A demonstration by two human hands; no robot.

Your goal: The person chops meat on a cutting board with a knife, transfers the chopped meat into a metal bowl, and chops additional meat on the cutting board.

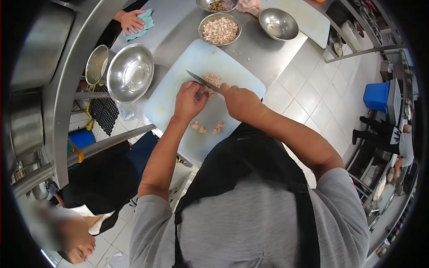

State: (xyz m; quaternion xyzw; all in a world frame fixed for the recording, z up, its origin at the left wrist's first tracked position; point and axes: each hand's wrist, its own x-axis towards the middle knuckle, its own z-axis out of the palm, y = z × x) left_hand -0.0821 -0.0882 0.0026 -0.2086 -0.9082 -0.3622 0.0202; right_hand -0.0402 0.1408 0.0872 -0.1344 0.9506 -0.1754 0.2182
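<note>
My right hand (242, 103) is wrapped round the handle of a kitchen knife (201, 80), whose blade points to the upper left over the cutting board (241, 71). Close beside the blade, the curled fingers of my left hand (189, 101) press on a pinkish food piece (209, 93), mostly hidden by them. Finely chopped pinkish bits (212, 78) lie in a small heap just beyond the blade. Several larger pale chunks (203, 130) rest on the board nearer my body.
A steel bowl of diced pale pieces (220, 30) stands beyond the board. Another steel bowl (278, 24) is at its right, a large one (130, 73) at left. A person's hand (132, 21) rests on a green cloth (144, 27). Another person (89, 223) stands at lower left.
</note>
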